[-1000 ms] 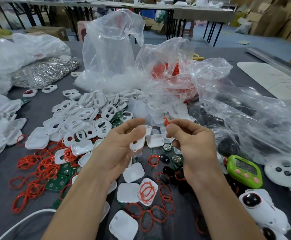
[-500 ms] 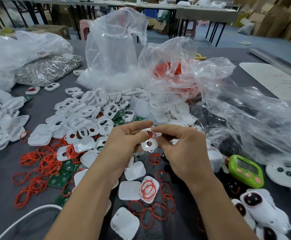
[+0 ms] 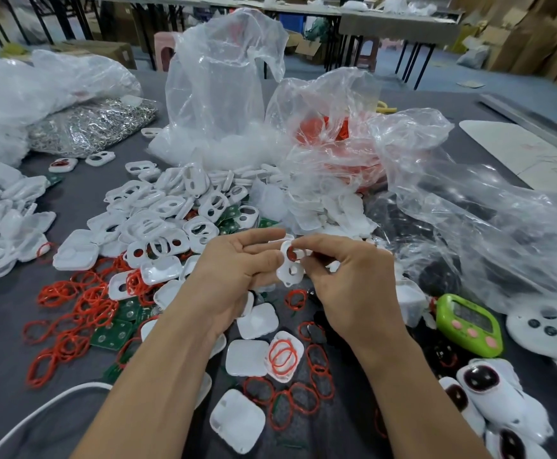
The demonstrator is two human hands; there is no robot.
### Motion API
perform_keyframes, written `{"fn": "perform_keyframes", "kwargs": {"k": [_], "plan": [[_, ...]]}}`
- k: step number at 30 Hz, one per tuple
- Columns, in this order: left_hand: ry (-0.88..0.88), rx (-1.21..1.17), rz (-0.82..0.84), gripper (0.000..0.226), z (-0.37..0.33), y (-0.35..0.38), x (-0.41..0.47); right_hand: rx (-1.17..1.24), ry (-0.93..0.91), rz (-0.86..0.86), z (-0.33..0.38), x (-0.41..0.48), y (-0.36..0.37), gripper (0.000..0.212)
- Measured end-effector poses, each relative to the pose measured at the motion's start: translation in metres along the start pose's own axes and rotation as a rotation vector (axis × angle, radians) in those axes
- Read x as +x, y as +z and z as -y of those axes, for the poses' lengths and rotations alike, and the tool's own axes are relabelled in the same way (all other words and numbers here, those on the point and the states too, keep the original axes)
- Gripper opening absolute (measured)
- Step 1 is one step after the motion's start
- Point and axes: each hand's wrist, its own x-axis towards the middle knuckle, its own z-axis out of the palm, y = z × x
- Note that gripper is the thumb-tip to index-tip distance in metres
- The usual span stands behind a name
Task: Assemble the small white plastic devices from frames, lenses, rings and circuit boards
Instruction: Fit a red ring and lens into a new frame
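Far left of the frame [image 3: 289, 271], loose rings [image 3: 72, 306] lie on the table [image 3: 12, 359] with green boards [image 3: 113, 334] among them. A heap of spare frames [image 3: 171, 220] sits up-left of it. The left hand [image 3: 237, 270] is curled round the frame's left edge, thumb on its front and forefinger above. Its other fingers are behind the frame, out of sight. The frame is held off the table between both hands. A red ring [image 3: 292, 254] shows in its upper opening. The right hand [image 3: 346, 283] pinches the frame's upper right edge with thumb and forefinger. The tips cover that corner, so I cannot tell whether the ring is seated. Right of the frame lies a green timer [image 3: 467, 326]. To the lower right are white devices [image 3: 492, 389], partly cut off.
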Motion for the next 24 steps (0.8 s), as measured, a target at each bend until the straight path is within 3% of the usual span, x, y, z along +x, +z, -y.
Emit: {"fn": "perform_keyframes", "kwargs": {"k": [18,24], "plan": [[-0.050,-0.111,0.015,0.024,0.003,0.003,-0.001,-0.032,0.054,-0.049,0.010,-0.003,0.002,0.021],[-0.037,-0.031,0.038,0.027,0.004,0.004,-0.004,0.169,0.138,0.009,0.005,0.000,-0.002,0.024]]}}
